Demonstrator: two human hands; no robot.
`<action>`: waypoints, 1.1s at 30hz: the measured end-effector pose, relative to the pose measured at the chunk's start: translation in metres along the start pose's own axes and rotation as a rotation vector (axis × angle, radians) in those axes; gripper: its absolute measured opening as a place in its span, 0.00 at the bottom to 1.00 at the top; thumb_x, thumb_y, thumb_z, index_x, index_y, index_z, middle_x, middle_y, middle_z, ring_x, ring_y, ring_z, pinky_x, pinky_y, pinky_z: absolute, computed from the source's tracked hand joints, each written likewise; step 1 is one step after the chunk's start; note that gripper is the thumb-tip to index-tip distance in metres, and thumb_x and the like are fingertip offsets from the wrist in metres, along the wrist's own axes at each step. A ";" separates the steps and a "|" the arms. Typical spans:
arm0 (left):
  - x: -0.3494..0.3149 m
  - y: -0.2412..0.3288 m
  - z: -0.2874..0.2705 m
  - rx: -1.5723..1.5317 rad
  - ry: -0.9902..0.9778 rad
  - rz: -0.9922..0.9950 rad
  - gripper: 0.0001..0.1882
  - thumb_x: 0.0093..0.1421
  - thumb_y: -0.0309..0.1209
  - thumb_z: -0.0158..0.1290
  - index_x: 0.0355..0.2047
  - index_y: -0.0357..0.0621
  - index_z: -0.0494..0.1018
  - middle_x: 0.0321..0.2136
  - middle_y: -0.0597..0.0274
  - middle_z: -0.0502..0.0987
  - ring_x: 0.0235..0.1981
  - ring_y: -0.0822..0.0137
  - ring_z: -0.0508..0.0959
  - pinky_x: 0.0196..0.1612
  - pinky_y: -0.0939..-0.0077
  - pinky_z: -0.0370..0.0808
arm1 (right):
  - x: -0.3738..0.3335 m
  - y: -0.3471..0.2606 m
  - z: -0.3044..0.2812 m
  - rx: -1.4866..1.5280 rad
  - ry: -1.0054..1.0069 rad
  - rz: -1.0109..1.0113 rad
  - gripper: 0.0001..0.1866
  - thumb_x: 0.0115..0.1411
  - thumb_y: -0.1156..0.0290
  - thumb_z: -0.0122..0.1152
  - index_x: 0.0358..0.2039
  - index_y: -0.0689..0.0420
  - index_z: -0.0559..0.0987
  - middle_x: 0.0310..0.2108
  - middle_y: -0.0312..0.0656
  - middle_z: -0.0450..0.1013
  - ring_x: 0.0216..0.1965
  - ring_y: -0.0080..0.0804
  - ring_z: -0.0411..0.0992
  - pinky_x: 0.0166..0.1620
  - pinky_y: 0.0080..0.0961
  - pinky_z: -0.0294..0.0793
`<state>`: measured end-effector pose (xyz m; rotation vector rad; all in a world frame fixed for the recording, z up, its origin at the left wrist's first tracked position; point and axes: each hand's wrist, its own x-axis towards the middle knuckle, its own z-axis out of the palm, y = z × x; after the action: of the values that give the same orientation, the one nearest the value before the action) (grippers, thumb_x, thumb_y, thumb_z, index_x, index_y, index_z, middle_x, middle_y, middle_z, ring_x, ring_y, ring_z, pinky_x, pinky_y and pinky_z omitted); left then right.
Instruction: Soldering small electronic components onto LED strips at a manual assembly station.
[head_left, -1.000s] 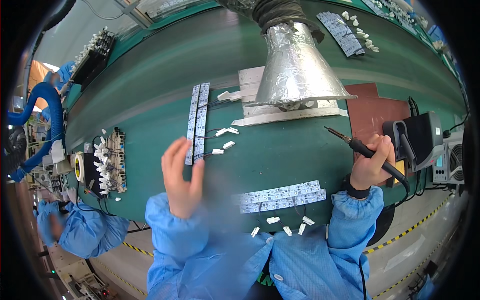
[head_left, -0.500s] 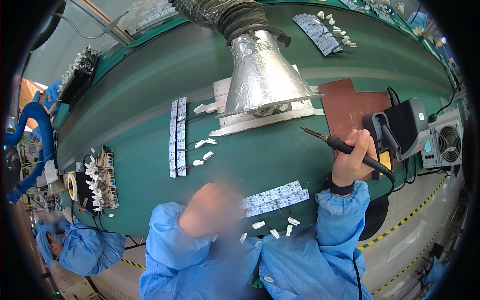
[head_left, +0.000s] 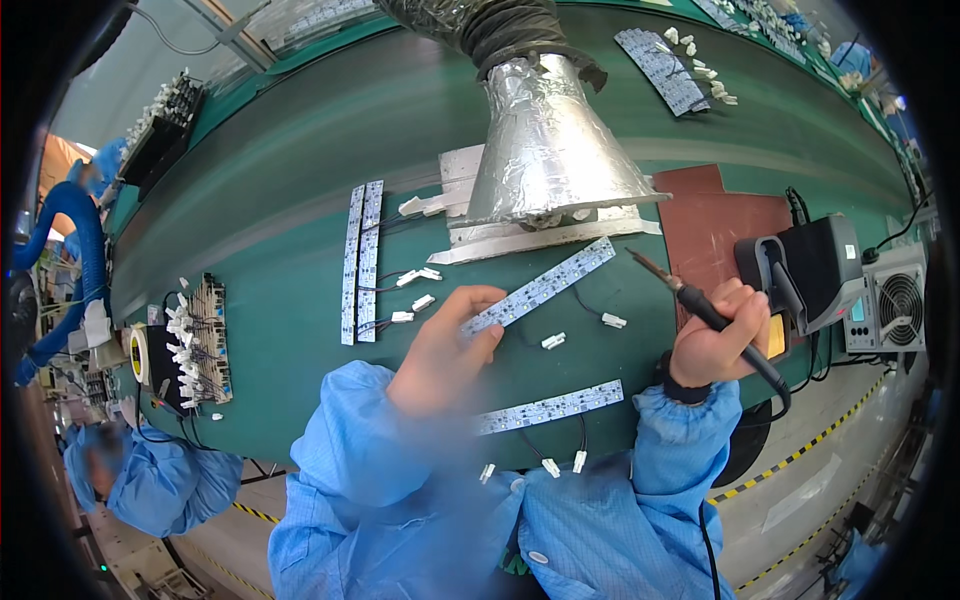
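Between thumb and fingers, my left hand (head_left: pixel 447 350) grips the near-left end of an LED strip board (head_left: pixel 552 285). That board is raised at a slant, its far end close to the foil-covered hood. Two short dark leads with white connectors (head_left: pixel 614 320) hang from it. A soldering iron (head_left: pixel 707 307) is wrapped in my right hand (head_left: pixel 722 335), its tip pointing up and left, a little apart from the board's far end. Nearer me, a second LED strip board (head_left: pixel 555 408) lies on the green mat with white connectors at its lower side.
A foil-covered fume hood (head_left: pixel 555 140) stands ahead over a white fixture. Two LED boards (head_left: pixel 361 265) lie at left. The soldering station (head_left: pixel 805 270) sits at right by a reddish-brown mat (head_left: pixel 715 225). A wired board stack (head_left: pixel 210 340) and a co-worker (head_left: pixel 165 480) are farther left.
My left hand has picked up one of the two near LED boards and carried it forward. The other board stays behind. My right hand with the soldering iron has shifted only slightly.
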<state>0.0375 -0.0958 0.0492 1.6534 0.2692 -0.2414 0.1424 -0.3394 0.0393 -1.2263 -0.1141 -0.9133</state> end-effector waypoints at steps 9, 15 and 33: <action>0.000 -0.007 0.001 0.040 0.009 0.020 0.21 0.67 0.21 0.49 0.60 0.35 0.67 0.48 0.57 0.77 0.35 0.75 0.74 0.39 0.80 0.74 | -0.038 -0.035 0.012 -0.117 -0.731 -0.187 0.15 0.63 0.73 0.47 0.18 0.58 0.65 0.11 0.39 0.59 0.11 0.30 0.57 0.17 0.28 0.54; 0.001 -0.014 0.003 0.115 0.042 0.161 0.20 0.66 0.21 0.50 0.58 0.35 0.69 0.48 0.53 0.78 0.51 0.63 0.77 0.54 0.72 0.73 | -0.047 -0.033 0.016 -0.066 -0.817 -0.183 0.12 0.60 0.75 0.49 0.18 0.58 0.65 0.11 0.39 0.59 0.11 0.31 0.58 0.18 0.30 0.55; -0.002 -0.013 0.003 0.179 0.071 0.189 0.19 0.66 0.22 0.50 0.58 0.35 0.69 0.48 0.52 0.78 0.50 0.64 0.77 0.53 0.72 0.73 | -0.049 -0.030 0.017 -0.086 -0.844 -0.178 0.12 0.58 0.76 0.49 0.18 0.59 0.64 0.12 0.40 0.59 0.11 0.33 0.58 0.18 0.30 0.57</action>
<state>0.0319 -0.0977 0.0369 1.8545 0.1456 -0.0652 0.0973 -0.3000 0.0429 -1.6358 -0.8715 -0.4979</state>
